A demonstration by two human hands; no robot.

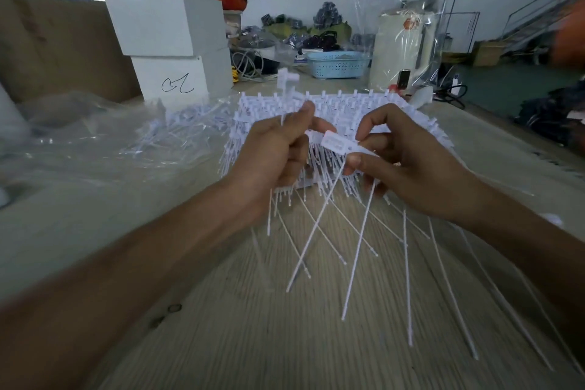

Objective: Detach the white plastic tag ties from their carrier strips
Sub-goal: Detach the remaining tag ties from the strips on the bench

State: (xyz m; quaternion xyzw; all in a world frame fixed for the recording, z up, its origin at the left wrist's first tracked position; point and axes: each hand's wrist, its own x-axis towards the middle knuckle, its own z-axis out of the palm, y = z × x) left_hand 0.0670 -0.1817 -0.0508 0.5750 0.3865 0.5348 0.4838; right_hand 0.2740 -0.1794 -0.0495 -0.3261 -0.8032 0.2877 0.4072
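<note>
My left hand (275,152) grips a white carrier strip (284,79) that stands upright above my fist, with thin tie tails hanging below it. My right hand (405,161) pinches a white tag tie (337,142) by its flat rectangular head, between thumb and forefinger. The tie's head lies between my two hands, and long tails (361,250) trail down from my right hand toward me. Behind both hands lies a big stack of ties on strips (348,104), partly hidden by my fingers.
A clear plastic bag (104,136) with loose ties in it lies at the left on the wooden table (221,326). White boxes (171,51) stand at the back left, a blue basket (337,64) behind the stack, and a wrapped cream appliance (402,51) at the back right.
</note>
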